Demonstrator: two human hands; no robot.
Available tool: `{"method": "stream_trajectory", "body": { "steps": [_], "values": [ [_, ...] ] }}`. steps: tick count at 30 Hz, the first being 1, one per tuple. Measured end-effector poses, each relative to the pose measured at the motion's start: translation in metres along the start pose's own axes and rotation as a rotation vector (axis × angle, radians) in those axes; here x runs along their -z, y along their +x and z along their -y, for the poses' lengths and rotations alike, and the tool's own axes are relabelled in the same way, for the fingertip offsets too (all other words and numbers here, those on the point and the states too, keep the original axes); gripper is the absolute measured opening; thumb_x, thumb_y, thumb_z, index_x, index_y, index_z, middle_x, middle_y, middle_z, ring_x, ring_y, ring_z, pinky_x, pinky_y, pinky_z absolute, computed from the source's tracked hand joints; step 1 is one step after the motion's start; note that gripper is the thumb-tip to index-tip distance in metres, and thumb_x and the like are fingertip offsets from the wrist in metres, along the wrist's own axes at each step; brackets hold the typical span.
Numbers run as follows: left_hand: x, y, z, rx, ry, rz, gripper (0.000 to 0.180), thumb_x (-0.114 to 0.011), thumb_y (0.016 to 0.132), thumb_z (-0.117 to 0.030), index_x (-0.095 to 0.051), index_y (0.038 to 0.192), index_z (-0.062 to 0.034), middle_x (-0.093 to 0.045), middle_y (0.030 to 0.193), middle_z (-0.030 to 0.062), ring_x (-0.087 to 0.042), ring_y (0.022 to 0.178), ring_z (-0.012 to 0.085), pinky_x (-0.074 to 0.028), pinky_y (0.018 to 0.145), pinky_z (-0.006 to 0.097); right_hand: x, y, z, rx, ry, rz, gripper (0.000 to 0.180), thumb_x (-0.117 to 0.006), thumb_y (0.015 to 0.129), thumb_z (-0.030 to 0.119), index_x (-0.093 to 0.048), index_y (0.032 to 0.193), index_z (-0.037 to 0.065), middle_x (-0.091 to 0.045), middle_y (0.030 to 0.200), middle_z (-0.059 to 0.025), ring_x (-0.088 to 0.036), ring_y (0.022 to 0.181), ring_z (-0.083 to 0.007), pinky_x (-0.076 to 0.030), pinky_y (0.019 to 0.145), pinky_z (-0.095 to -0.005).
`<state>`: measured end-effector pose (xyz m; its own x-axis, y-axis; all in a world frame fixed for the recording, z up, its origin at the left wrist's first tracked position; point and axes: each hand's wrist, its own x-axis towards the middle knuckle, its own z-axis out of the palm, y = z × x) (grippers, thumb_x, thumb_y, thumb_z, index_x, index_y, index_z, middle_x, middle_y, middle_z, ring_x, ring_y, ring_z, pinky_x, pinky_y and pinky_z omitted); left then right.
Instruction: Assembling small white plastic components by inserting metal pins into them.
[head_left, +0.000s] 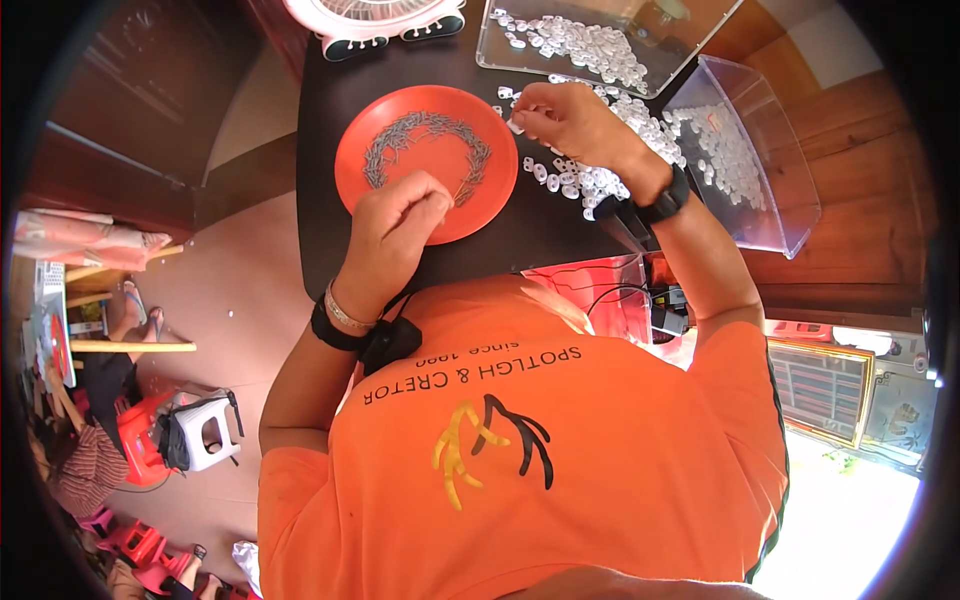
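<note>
A round orange-red plate point(358, 190) holds a loose ring of small grey nails point(405, 130). Over its near rim is my left hand point(400, 225), thumb and finger pinched together; a thin sliver like a nail shows at the fingertips. Right of the plate, my right hand point(575, 120) is closed in a pinch above the table, with a small white plastic clip point(516, 127) at its fingertips. Many such white clips point(598, 182) lie in a spread heap beneath and beside this hand, some partly hidden by it.
The dark table point(450, 262) carries a clear tray point(500, 62) of white clips at the back and a clear bin point(790, 225) of them at the right. A pink-and-white fan point(375, 15) stands at the back left. A white stool point(210, 430) and other people are at the left.
</note>
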<state>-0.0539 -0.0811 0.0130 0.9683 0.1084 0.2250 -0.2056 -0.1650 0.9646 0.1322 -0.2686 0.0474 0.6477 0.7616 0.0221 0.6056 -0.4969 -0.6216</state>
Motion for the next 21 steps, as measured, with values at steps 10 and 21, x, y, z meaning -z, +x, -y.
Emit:
{"method": "stream_trajectory", "body": {
  "steps": [10,21],
  "values": [
    [0.001,0.01,-0.009,0.244,-0.435,0.135,0.036,-0.041,0.094,-0.036,-0.057,0.087,-0.0041,-0.056,0.074,0.0041,-0.054,0.066,0.0125,-0.039,0.059,0.023,-0.037,-0.033,0.074,0.393,0.236,-0.147,0.007,-0.067,0.084,0.004,-0.065,0.09,0.004,-0.06,0.077,-0.0024,-0.057,0.068,-0.0108,-0.045,0.059,-0.0246],
    [0.02,0.008,-0.001,0.282,-0.766,0.12,0.017,-0.052,0.089,-0.022,-0.057,0.085,-0.0055,-0.054,0.068,0.0011,-0.054,0.062,0.0121,-0.041,0.055,0.023,-0.043,-0.012,0.084,0.123,0.73,0.087,0.013,-0.061,0.086,-0.005,-0.064,0.098,-0.002,-0.067,0.093,-0.0062,-0.063,0.087,-0.0112,-0.052,0.075,-0.0251]
  ]
}}
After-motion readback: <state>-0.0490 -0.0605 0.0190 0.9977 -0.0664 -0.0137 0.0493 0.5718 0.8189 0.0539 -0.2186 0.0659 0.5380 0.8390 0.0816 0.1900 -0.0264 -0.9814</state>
